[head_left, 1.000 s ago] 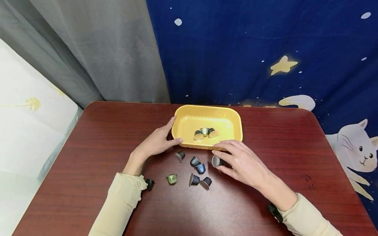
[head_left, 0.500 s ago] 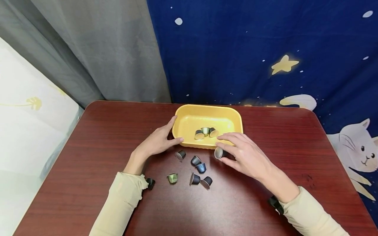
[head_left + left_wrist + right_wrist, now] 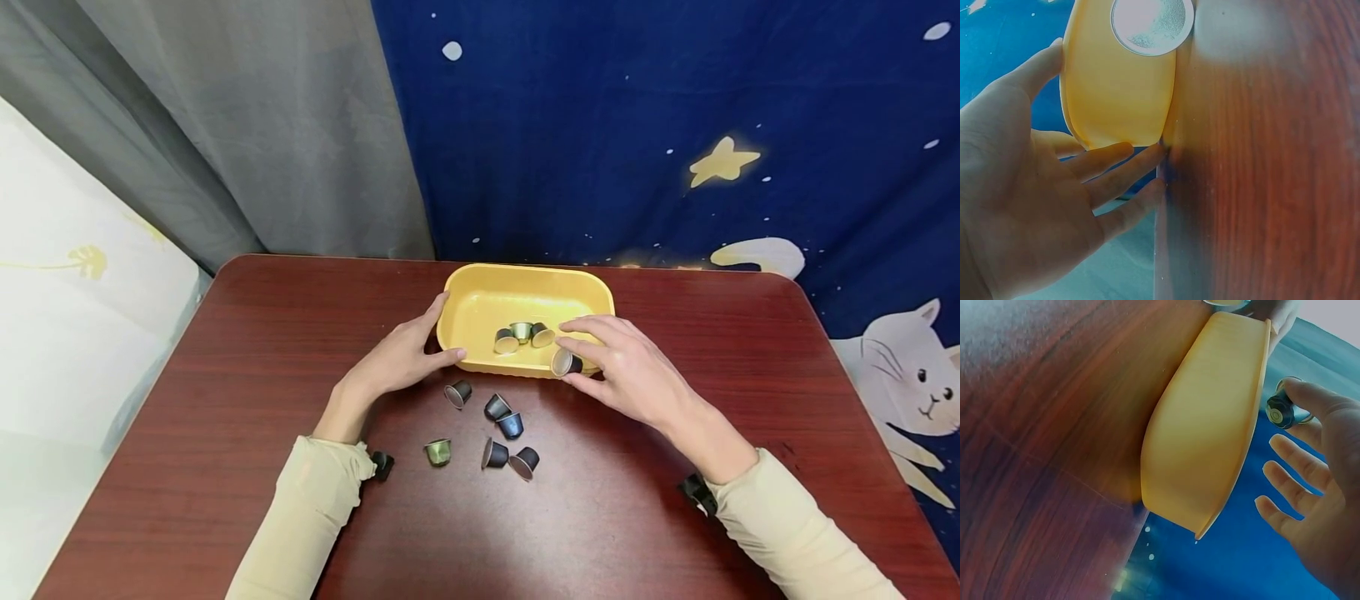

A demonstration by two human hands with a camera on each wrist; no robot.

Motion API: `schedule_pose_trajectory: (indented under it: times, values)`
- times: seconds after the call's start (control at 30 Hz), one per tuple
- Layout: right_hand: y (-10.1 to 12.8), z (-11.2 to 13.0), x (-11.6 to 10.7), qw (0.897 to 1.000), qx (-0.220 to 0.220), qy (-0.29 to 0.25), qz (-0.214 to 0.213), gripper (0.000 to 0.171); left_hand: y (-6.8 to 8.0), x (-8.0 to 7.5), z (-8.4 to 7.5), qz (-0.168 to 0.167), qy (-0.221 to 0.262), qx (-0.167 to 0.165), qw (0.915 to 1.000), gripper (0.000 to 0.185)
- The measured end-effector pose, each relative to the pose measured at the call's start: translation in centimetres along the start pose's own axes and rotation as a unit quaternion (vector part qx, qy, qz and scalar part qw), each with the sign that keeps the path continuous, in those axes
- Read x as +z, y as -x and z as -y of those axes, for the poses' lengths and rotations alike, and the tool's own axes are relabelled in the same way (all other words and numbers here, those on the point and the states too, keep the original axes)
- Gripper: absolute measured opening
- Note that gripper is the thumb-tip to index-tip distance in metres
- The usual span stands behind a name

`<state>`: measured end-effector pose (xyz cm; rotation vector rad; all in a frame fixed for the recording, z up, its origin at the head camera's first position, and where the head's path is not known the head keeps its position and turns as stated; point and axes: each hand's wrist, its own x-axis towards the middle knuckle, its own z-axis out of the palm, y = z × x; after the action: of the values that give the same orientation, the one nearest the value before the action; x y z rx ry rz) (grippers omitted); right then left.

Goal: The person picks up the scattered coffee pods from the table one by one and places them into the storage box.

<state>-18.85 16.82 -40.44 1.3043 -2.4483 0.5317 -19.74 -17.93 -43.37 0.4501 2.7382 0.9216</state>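
Observation:
A yellow plastic basin (image 3: 480,310) stands near the table's far edge. My left hand (image 3: 397,358) touches its left end, thumb by the front rim; in the left wrist view the fingers (image 3: 1116,178) look fairly straight and spread. My right hand (image 3: 637,375) pinches a dark coffee capsule (image 3: 566,362) over the basin's front right rim, pale lid facing left. The right wrist view has this capsule (image 3: 1282,410) between thumb and finger, other fingers apart. Inside the basin lie two dark capsules (image 3: 506,342) and a green one (image 3: 521,332).
On the table before the basin lie several dark capsules (image 3: 494,455), a blue one (image 3: 511,427) and a green one (image 3: 438,452). One dark capsule (image 3: 457,394) is near my left thumb. Curtains (image 3: 600,133) hang behind the table (image 3: 712,333).
My right hand has raised the dark capsule from in front of the basin, moving it forward and slightly right to the front rim. My left hand stays at the basin's left end.

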Motion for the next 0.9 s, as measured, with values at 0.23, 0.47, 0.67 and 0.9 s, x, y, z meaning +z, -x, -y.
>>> schedule_pose_trajectory:
  times: [0.23,0.47,0.67,0.9]
  values:
    - [-0.3,-0.7,0.2,1.000,0.011,0.008,0.009,0.046,-0.1,0.0,0.2,0.000,-0.001,0.004,1.0000,0.100]
    - [-0.6,-1.4,0.4,0.999,0.026,0.013,0.014,0.044,-0.1,0.1,0.2,-0.001,-0.001,0.001,1.0000,0.101]
    - [-0.9,-1.9,0.6,0.999,0.041,0.024,0.024,0.042,-0.2,0.1,0.2,-0.001,-0.004,0.001,1.0000,0.101]
    - [-1.3,-2.7,1.0,0.998,0.042,0.027,0.024,0.039,-0.2,0.1,0.2,-0.001,-0.004,0.001,1.0000,0.100]
